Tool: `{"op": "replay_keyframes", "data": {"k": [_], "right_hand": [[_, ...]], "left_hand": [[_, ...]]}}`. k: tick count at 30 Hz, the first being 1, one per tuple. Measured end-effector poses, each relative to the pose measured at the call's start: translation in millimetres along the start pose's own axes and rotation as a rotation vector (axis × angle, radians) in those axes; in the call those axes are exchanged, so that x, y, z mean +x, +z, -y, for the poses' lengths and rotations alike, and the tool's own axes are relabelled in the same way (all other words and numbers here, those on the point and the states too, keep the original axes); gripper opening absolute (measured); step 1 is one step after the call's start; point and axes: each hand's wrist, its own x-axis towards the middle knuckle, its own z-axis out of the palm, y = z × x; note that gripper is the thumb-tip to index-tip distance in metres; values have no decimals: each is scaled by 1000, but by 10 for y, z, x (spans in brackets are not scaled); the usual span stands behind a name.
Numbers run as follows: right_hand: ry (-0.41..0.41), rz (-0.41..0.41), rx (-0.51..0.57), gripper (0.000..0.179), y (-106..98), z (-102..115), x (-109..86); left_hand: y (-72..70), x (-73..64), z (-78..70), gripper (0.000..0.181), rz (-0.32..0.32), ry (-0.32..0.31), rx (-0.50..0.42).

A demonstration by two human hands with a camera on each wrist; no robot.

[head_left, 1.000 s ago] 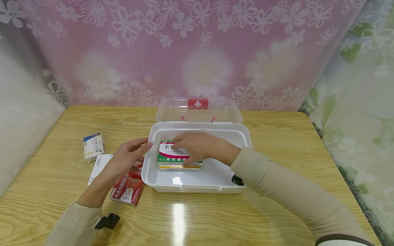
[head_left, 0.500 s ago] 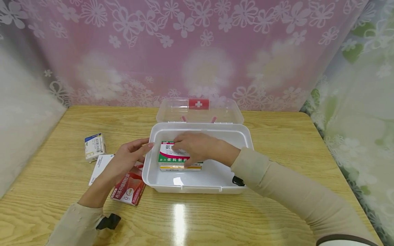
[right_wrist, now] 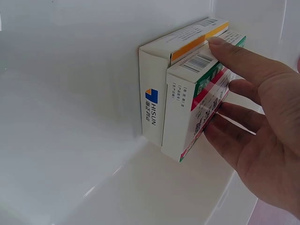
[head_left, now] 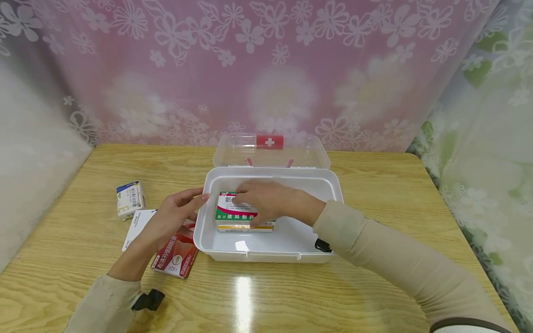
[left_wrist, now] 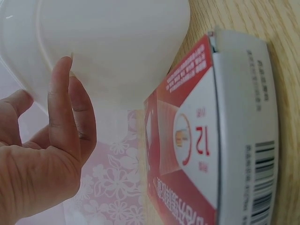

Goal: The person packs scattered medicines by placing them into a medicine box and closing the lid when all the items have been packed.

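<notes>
In the head view my right hand (head_left: 266,199) reaches into a white plastic first-aid box (head_left: 300,236) and grips a green, white and red medicine box (head_left: 235,208). The right wrist view shows its thumb on the box's barcode side and fingers at the opposite edge. Flat under that box lies a white medicine box with a yellow stripe (right_wrist: 155,103), marked HISUN. My left hand (head_left: 172,215) touches the left rim and outer wall of the first-aid box, its fingers loosely extended. Beside it a red and white medicine box (left_wrist: 183,136) lies on the table.
A white and blue carton (head_left: 130,201) and a flat white box (head_left: 137,226) lie left of the first-aid box on the wooden table (head_left: 291,296). The clear lid (head_left: 233,155) with a red cross label (head_left: 269,142) stands open behind. A floral curtain hangs beyond.
The hands and boxes keep nearly the same places; the whole head view shifts slightly right and down.
</notes>
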Motion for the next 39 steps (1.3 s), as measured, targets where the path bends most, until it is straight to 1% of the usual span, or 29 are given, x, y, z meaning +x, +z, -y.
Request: {"op": "replay_keyframes", "data": {"k": [12, 17, 23, 28, 31, 34, 37, 39], "right_hand": [[4, 7, 10, 72, -6, -5, -29], [-13, 13, -1, 67, -39, -3, -54], [-26, 16, -56, 54, -197, -8, -158], [-39, -10, -78, 49, -328, -13, -264], [-20, -29, -61, 48, -432, -20, -334], [1, -56, -67, 47, -537, -52, -424], [24, -84, -69, 47, -628, -109, -543], [30, -117, -53, 47, -669, -163, -641]], "left_hand": [[24, -2, -12, 64, 3, -4, -13], [36, 0, -12, 64, 4, -7, -19], [38, 5, -18, 64, 4, -11, -19], [31, -4, -17, 65, 3, -12, -25], [30, -12, -16, 65, 2, -10, -31], [31, -19, -20, 65, 0, -11, -33], [30, -23, -25, 65, -2, -15, -33], [30, -21, -23, 66, 0, -18, -37]]}}
